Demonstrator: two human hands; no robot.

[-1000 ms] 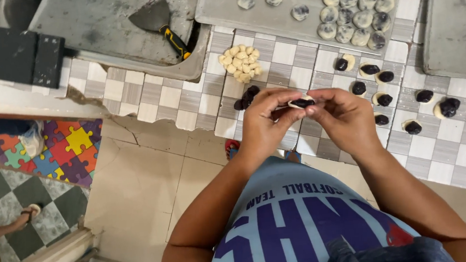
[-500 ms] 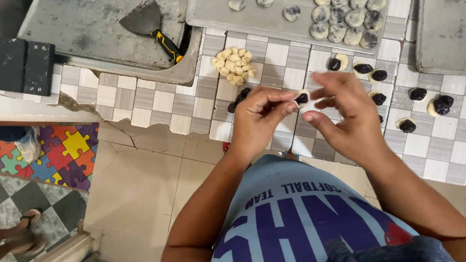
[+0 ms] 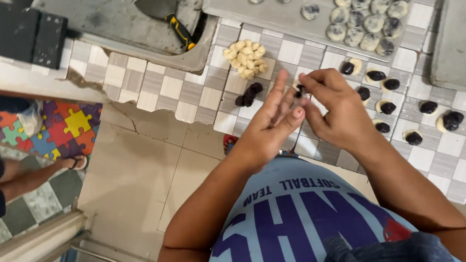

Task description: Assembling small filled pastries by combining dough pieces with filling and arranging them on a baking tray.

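Above a checkered tile counter (image 3: 175, 88), the person's left hand (image 3: 269, 124) is open, fingers spread. The right hand (image 3: 336, 107) pinches a small dark-filled dough piece (image 3: 298, 91) at its fingertips, just beside the left fingers.

Checkered tile counter (image 3: 175, 91) above a beige tiled floor (image 3: 138, 176), colourful puzzle mat (image 3: 52, 127) at left.

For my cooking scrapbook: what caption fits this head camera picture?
Right hand pinches a small dark filling piece beside the open left hand, above a tiled counter.
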